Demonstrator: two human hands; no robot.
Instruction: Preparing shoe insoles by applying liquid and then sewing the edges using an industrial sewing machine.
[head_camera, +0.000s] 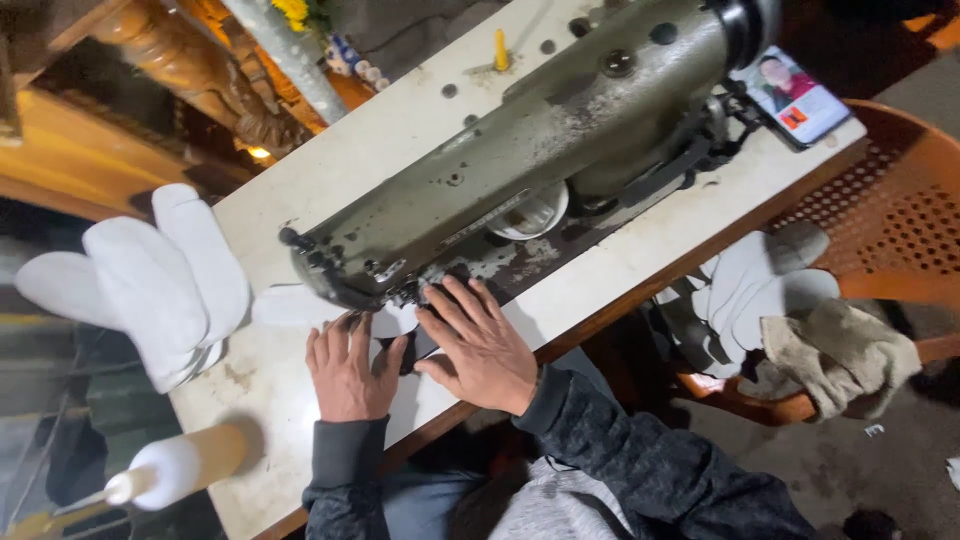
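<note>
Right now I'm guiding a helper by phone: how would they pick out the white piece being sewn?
Find the big olive-green sewing machine lying across the pale table. At its needle end, the left hand and right hand press flat on a small white fabric piece. Unlike the stacked white pieces at the table's edge, it lies single, under the machine head.

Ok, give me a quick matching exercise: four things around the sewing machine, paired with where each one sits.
Things:
1. stack of white fabric pieces
2. smartphone with lit screen
3. white plastic squeeze bottle
4. beige crumpled cloth

Places:
A. on the orange perforated plastic chair
B. table's far right corner
C. table's near left corner
D. table's left edge, beyond the left hand

Pairs: 1-D, 2-B, 3-C, 4-A
</note>
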